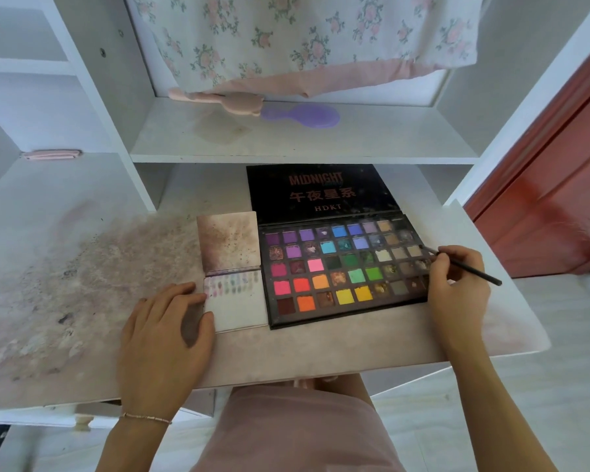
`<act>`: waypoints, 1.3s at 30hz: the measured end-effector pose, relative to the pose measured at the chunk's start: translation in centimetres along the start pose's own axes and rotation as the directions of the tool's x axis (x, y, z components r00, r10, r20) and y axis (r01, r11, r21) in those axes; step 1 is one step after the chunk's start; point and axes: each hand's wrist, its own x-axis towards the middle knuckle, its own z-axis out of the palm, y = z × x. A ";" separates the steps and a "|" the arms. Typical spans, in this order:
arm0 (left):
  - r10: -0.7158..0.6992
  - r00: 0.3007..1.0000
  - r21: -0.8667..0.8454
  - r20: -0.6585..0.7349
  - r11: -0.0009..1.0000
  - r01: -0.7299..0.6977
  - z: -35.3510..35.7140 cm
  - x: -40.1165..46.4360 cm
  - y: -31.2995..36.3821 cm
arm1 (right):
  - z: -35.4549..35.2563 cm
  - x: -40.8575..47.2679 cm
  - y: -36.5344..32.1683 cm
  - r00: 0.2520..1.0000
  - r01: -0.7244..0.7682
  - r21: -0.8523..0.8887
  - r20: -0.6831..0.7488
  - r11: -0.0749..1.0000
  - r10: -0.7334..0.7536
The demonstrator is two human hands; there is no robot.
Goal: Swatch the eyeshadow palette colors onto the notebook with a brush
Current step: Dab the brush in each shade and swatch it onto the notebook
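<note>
Right hand dips the brush at the palette's right edge; left hand steadies the notebook.

The right hand (pixel 457 284) pinches a thin black brush (pixel 464 266) between curled fingers (pixel 438 267), its tip touching a beige pan in the open palette (pixel 346 270) on the table (pixel 82 301). The left hand (pixel 166 332) lies palm down, fingers straight and relaxed, pressing the left edge of the notebook (pixel 234 284), which sits just beside the palette and shows 1 band of faint swatches.
</note>
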 end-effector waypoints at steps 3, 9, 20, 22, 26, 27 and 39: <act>-0.003 1.000 0.001 -0.003 1.000 0.003 0.0 0.0 0.0 | 0.1 0.2 0.2 1.000 0.009 -0.045 0.021 0.999 -0.008; 0.008 1.000 0.000 -0.012 1.000 -0.008 0.1 -0.1 0.0 | 0.2 0.3 0.5 0.994 0.019 -0.154 0.107 0.988 -0.003; -0.003 1.000 0.008 0.015 1.000 0.003 0.1 -0.1 0.1 | 0.2 0.2 0.4 0.995 0.024 -0.161 0.102 0.987 -0.007; -0.009 1.000 0.009 0.016 1.000 0.009 0.1 -0.1 0.1 | 0.2 0.2 0.4 0.996 0.011 -0.157 0.084 0.988 0.003; -0.011 1.000 0.012 0.023 1.000 0.011 0.1 0.0 0.2 | 0.1 0.2 0.3 0.996 0.015 -0.158 0.087 0.987 -0.001; -0.011 1.000 0.012 0.023 1.000 0.010 0.1 0.0 0.2 | 0.2 0.3 0.3 0.996 0.013 -0.164 0.091 0.986 0.002; -0.029 0.999 0.005 0.016 1.000 0.029 0.1 -0.1 0.2 | 0.9 -1.4 -1.2 0.991 0.041 0.079 0.125 0.996 -0.050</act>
